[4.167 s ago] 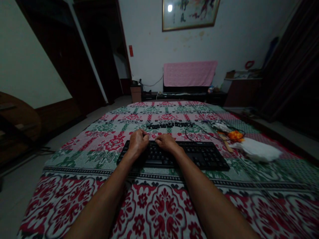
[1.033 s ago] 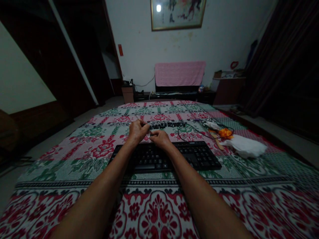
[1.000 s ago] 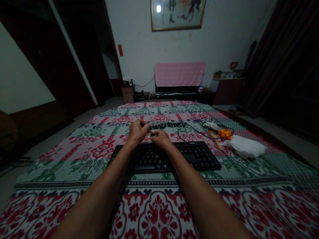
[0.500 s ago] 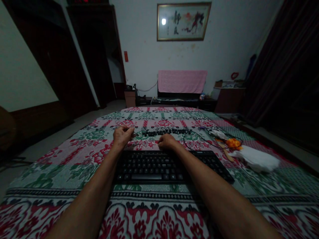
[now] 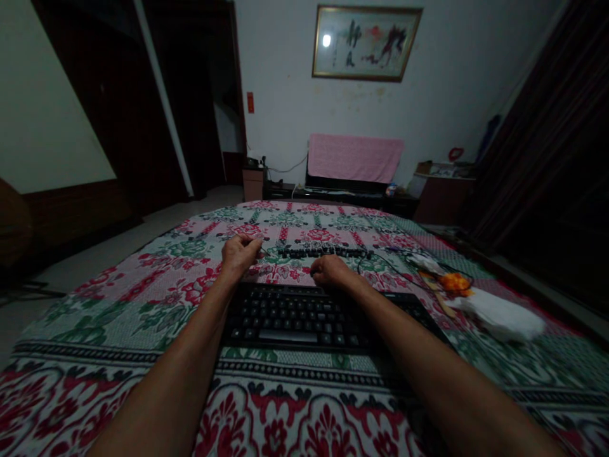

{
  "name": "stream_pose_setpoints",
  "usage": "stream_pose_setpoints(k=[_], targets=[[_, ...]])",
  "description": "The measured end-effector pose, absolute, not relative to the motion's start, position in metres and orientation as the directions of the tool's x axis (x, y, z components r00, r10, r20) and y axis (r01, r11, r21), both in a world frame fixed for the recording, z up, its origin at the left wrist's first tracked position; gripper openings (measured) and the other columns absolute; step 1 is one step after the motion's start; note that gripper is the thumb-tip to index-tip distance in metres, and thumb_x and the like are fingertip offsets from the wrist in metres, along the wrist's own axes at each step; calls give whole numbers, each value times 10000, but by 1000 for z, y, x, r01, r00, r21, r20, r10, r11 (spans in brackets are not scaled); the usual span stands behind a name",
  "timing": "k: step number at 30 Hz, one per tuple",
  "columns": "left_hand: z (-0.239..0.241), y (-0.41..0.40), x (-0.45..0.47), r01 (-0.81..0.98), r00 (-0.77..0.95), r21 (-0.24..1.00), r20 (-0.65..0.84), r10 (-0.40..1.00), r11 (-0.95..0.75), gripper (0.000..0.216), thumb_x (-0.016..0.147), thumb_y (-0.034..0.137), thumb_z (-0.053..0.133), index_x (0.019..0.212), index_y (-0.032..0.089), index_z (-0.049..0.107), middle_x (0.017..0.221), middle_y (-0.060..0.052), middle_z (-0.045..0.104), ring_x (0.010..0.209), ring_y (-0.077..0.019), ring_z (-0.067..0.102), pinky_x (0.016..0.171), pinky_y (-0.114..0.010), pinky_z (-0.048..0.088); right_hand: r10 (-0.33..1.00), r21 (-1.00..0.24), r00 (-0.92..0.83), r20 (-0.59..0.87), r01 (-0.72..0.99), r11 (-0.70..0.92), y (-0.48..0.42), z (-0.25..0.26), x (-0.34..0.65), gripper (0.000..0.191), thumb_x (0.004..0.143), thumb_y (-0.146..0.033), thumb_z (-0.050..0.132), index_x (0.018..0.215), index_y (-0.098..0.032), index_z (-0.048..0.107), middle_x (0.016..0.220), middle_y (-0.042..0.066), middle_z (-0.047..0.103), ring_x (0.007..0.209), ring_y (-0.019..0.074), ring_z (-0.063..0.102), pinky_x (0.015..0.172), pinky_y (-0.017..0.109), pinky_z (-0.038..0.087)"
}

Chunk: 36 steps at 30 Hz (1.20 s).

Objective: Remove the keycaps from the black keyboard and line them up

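Observation:
A black keyboard (image 5: 285,317) lies on the patterned cloth under my forearms. Just beyond its back edge, my left hand (image 5: 239,255) is closed, thumb and forefinger pinching a thin dark stick-like thing (image 5: 264,250) whose kind is too small to make out. My right hand (image 5: 330,270) hovers near the keyboard's upper edge with its fingers curled together; anything in them is hidden. Behind both hands runs a row of small black keycaps (image 5: 297,253), partly covered by the right hand.
To the right lie a black cable (image 5: 391,264), an orange bundle (image 5: 455,282), a flat wooden stick (image 5: 442,299) and crumpled white paper or cloth (image 5: 504,314). The flowered tablecloth (image 5: 181,343) covers the table. A pink towel (image 5: 354,157) hangs by the far wall.
The view has turned and tilted slightly, so most things sit farther right in the picture. Both hands keep nearly the same places and pinched shapes over the keyboard's far side.

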<state>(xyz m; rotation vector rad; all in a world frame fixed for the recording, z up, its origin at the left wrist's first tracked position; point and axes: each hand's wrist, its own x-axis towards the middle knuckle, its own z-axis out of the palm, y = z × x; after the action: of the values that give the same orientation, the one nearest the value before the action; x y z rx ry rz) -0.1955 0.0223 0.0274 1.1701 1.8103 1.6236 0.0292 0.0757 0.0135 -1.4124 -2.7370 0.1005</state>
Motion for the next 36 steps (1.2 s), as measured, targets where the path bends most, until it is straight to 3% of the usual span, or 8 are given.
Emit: stream_pose_setpoints(k=[6, 12, 21, 26, 31, 36], targets=[[37, 15, -201, 232, -596, 972, 163, 786, -25, 185, 621, 287, 583, 730, 146, 531, 598, -10, 623, 521, -161, 633, 407, -200, 443, 788, 88, -616, -10, 784, 614, 68, 20, 22, 317, 751, -189, 435, 934, -165, 692, 924, 116, 674, 857, 206, 616, 719, 236, 427], [38, 14, -201, 223, -573, 974, 164, 803, -40, 191, 626, 294, 586, 726, 142, 530, 547, -12, 607, 534, -185, 638, 407, -213, 444, 747, 138, -665, -26, 737, 661, 71, 19, 17, 311, 766, -170, 428, 937, -149, 687, 916, 123, 669, 839, 202, 617, 698, 226, 428], [34, 17, -202, 240, -551, 970, 172, 816, -42, 216, 620, 337, 587, 712, 148, 539, 555, -23, 621, 554, -204, 648, 403, -225, 456, 753, 121, -657, -25, 746, 655, 85, 17, 14, 299, 725, -196, 470, 915, -186, 700, 861, 89, 693, 804, 206, 623, 680, 242, 424], [34, 16, -202, 249, -547, 968, 172, 819, -37, 210, 636, 341, 580, 704, 151, 521, 550, -29, 619, 547, -200, 647, 396, -225, 460, 743, 43, -655, 142, 753, 656, 94, 17, -14, 314, 708, -224, 519, 980, -214, 675, 932, 60, 668, 887, 198, 588, 726, 233, 399], [32, 18, -203, 282, -547, 959, 195, 814, -40, 226, 638, 358, 579, 716, 154, 517, 582, -34, 632, 544, -197, 647, 402, -235, 472, 792, -64, -570, 220, 801, 595, 102, 10, -50, 325, 750, -258, 507, 1044, -241, 646, 1033, 68, 604, 931, 200, 549, 749, 247, 392], [35, 16, -201, 236, -567, 971, 167, 806, -35, 200, 628, 325, 585, 706, 155, 514, 559, -26, 618, 552, -203, 649, 404, -230, 467, 781, -21, -582, 226, 799, 601, 112, 5, -64, 303, 767, -305, 513, 1039, -271, 641, 1070, 77, 560, 976, 229, 515, 798, 298, 386]])
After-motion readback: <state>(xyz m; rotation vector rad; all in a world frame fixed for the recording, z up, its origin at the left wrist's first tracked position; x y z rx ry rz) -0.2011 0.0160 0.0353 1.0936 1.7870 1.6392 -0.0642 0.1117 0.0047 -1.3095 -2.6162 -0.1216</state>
